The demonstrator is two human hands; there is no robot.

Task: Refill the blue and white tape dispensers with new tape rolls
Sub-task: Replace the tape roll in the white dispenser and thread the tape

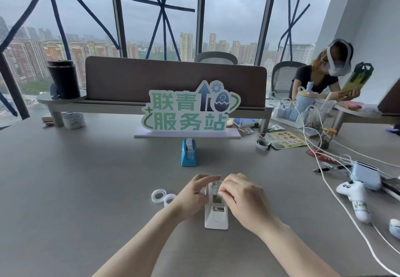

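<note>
The white tape dispenser [216, 216] stands on the grey desk in front of me, cutter end toward me. My left hand [195, 192] rests against its left side, fingers over the top. My right hand [240, 196] covers its right side, fingertips pinched at the top slot; what they pinch is hidden. The blue tape dispenser [188, 153] stands farther back with a patterned roll in it. Two clear tape rolls [158, 196] [169, 198] lie flat just left of my left hand.
A green-and-white sign [188, 110] stands behind the blue dispenser. White cables [337, 201], a white game controller [355, 196], a pen [329, 168] and a pale blue box [365, 174] crowd the right side. A seated person [320, 77] is at the far right.
</note>
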